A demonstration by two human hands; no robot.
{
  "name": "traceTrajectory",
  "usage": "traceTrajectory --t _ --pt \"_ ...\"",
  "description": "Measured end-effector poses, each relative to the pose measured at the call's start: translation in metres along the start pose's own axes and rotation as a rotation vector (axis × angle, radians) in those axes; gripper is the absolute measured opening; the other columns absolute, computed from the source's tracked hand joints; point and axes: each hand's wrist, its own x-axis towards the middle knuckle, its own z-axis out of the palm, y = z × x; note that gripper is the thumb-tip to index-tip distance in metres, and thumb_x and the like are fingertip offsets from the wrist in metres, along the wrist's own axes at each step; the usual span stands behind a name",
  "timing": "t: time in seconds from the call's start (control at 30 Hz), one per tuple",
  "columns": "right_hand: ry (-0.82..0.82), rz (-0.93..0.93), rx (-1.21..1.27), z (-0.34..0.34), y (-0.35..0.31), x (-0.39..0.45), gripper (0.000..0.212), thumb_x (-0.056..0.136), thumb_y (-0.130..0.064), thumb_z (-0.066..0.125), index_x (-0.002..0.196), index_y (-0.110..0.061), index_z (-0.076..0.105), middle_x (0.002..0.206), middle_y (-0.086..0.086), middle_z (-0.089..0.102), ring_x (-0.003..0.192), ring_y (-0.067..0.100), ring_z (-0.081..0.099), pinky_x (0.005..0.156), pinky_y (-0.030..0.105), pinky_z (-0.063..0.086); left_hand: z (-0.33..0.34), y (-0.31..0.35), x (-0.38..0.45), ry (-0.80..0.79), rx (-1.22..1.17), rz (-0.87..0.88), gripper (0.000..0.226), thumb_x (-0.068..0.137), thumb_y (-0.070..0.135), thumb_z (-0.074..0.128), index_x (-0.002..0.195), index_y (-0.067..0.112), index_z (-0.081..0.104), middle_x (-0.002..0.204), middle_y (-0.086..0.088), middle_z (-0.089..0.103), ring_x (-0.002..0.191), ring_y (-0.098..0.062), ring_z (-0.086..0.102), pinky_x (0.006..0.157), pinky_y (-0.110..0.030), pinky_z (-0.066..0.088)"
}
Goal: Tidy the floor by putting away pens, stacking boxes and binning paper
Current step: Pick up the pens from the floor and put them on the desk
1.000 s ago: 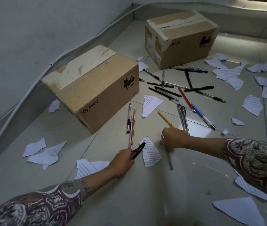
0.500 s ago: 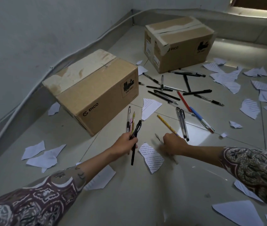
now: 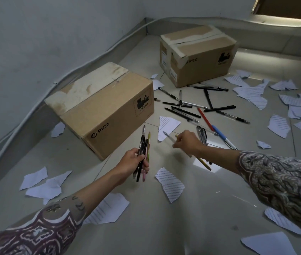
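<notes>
My left hand grips a bundle of pens and pencils, black, pink and yellow, just in front of the near cardboard box. My right hand holds a clear pen and a yellow pencil above the tiles. Several loose pens, black, red and blue, lie scattered on the floor between the hands and the far cardboard box. Torn paper scraps are strewn around.
Both boxes are taped shut and sit near the left wall, which has a cable along its skirting. More torn paper covers the floor at right and by the left wall. A raised ledge runs behind the far box.
My left hand moved forward and gathered the pens beside the near box into its bundle. My right hand lifted a clear pen and the yellow pencil off the floor.
</notes>
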Motion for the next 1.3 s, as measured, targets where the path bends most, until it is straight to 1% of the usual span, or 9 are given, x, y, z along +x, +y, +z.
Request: traceTrajectory --t 0.13,0.23,0.47,0.67,0.77,0.87,1.0,1.13,1.3 --pt "-0.098 -0.01 0.138 0.034 -0.031 0.005 0.026 0.079 -0.01 0.071 0.084 0.014 0.063 0.074 0.016 0.059 0.065 0.021 0.054 0.061 0.031 0.047 -0.011 0.0 -0.003 0.04 -0.013 -0.004 0.015 0.098 0.004 0.037 0.092 0.004 0.05 0.072 -0.012 0.06 0.061 -0.02 0.062 0.052 -0.025 0.053" --pt "-0.091 0.013 0.195 0.059 -0.053 0.012 0.018 0.078 -0.011 0.073 0.073 0.0 0.059 0.068 0.014 0.056 0.057 0.02 0.052 0.057 0.032 0.046 -0.02 0.002 -0.004 0.077 -0.069 -0.012 0.013 0.098 0.003 0.037 0.094 0.002 0.049 0.071 -0.013 0.057 0.053 -0.016 0.061 0.047 -0.024 0.051" --pt "0.017 0.016 0.126 0.082 -0.078 0.036 0.034 0.077 -0.018 0.073 0.07 -0.011 0.04 0.087 0.011 0.051 0.076 0.022 0.052 0.062 0.03 0.041 -0.043 0.008 -0.006 0.13 -0.124 -0.012 0.009 0.098 0.002 0.038 0.097 0.002 0.047 0.074 -0.012 0.053 0.059 -0.019 0.055 0.043 -0.019 0.046" --pt "0.026 -0.02 -0.022 0.087 -0.084 0.043 0.028 0.082 -0.007 0.065 0.103 0.0 0.048 0.109 0.018 0.052 0.1 0.033 0.054 0.071 0.032 0.04 -0.055 0.005 0.001 0.151 -0.118 -0.027 0.009 0.097 0.001 0.039 0.092 0.005 0.046 0.073 -0.011 0.053 0.059 -0.019 0.055 0.045 -0.02 0.046" --pt "0.015 -0.025 -0.068 0.092 -0.081 0.049 0.031 0.081 -0.005 0.063 0.107 0.001 0.048 0.115 0.019 0.053 0.104 0.034 0.054 0.073 0.035 0.042 -0.053 0.008 0.006 0.136 -0.119 -0.027 0.008 0.097 0.001 0.039 0.093 0.004 0.045 0.073 -0.011 0.054 0.059 -0.019 0.055 0.045 -0.02 0.046" --pt "0.011 0.004 -0.026 0.093 -0.081 0.051 0.024 0.08 -0.008 0.064 0.097 -0.003 0.047 0.107 0.017 0.054 0.094 0.031 0.055 0.068 0.033 0.041 -0.048 0.013 0.012 0.128 -0.12 -0.033 0.007 0.097 0.0 0.039 0.094 0.004 0.044 0.073 -0.011 0.054 0.058 -0.019 0.053 0.042 -0.018 0.044" --pt "-0.003 0.037 0.158 0.085 -0.079 0.059 0.03 0.079 -0.013 0.067 0.064 -0.008 0.042 0.074 0.01 0.049 0.063 0.021 0.05 0.05 0.027 0.038 -0.039 0.017 0.024 0.14 -0.068 -0.038 0.014 0.096 -0.001 0.037 0.088 0.009 0.041 0.068 -0.006 0.048 0.054 -0.014 0.044 0.042 -0.019 0.038" --pt "-0.073 0.065 0.332 0.052 -0.064 0.066 0.016 0.081 -0.008 0.065 0.07 0.003 0.061 0.061 0.014 0.059 0.038 0.014 0.052 0.044 0.024 0.048 -0.027 0.024 0.038 0.121 -0.046 -0.043 0.018 0.095 -0.002 0.036 0.085 0.012 0.043 0.066 -0.002 0.043 0.052 -0.012 0.039 0.046 -0.022 0.033" --pt "-0.107 0.008 0.448 -0.007 -0.048 0.066 0.016 0.084 -0.002 0.062 0.069 0.002 0.061 0.061 0.016 0.059 0.048 0.018 0.056 0.045 0.022 0.05 -0.001 0.049 0.055 0.047 -0.046 0.008 0.02 0.098 0.006 0.038 0.079 0.012 0.042 0.066 -0.003 0.043 0.054 -0.013 0.042 0.049 -0.023 0.038"
